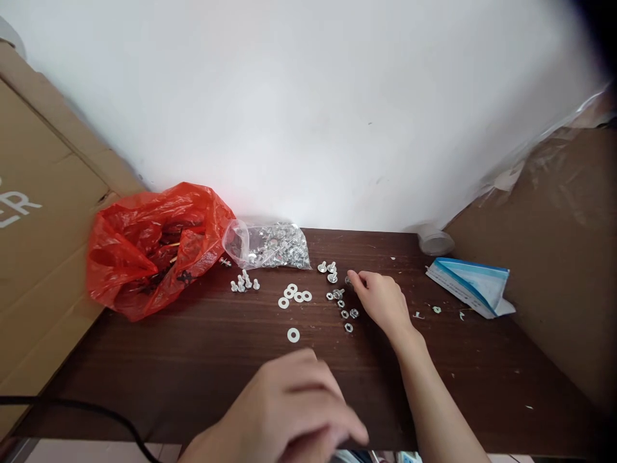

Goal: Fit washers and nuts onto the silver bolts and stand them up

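My right hand (383,299) reaches to the back of the dark wooden table, its thumb and fingertips closed at a small metal fastener (348,280), mostly hidden by the fingers. Just left of it stand a few bolts with washers on them (332,278). Several loose hex nuts (344,314) lie in front of these. Flat washers (283,302) are spread near the middle, with a single washer (294,335) closer to me. Further left, several bolts (241,285) stand on their heads. My left hand (289,405) is over the front edge, fingers curled and motion-blurred; whether it holds anything is hidden.
A red plastic bag (159,251) sits at the left beside a cardboard box (48,193). Against the wall lies a clear bag of metal fasteners (284,245). At the right are a blue-and-white packet (470,286), a round clear container (435,242) and scraps. A black cable (96,409) crosses the front left.
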Tool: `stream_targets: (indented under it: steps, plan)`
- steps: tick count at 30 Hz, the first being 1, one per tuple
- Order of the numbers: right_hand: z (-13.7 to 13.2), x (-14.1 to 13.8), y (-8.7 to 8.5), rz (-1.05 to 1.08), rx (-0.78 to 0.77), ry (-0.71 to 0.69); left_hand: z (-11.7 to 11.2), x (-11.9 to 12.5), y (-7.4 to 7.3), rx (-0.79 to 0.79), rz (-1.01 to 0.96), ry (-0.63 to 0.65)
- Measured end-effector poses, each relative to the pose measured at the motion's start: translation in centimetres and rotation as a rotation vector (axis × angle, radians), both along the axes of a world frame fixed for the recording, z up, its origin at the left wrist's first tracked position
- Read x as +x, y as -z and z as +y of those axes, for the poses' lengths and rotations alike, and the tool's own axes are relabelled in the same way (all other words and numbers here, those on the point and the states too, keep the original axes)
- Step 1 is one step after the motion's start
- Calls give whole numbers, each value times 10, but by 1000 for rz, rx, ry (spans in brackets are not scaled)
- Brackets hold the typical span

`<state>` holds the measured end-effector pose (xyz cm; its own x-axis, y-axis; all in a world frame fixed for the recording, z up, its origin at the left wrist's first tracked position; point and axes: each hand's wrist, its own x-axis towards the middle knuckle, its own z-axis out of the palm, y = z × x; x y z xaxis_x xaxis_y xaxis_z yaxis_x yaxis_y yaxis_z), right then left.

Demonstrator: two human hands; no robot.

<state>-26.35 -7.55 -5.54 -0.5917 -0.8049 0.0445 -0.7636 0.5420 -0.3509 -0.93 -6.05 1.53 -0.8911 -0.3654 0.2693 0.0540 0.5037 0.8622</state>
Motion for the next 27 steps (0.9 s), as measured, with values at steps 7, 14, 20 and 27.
stream_targets:
  steps: [7,14,20,27]
  plan:
    - [-8,-3,8,-132,-175,-24,-25,-22,27,-73,10,-315]
    - [-5,15,1,-300,-606,-240,-49,-41,23,-134,17,-495]
    - [-2,40,2,-397,-745,-506,-63,-62,32,-45,74,-526]
    - [-1,43,5,-370,-763,-504,-76,-72,42,79,148,-429]
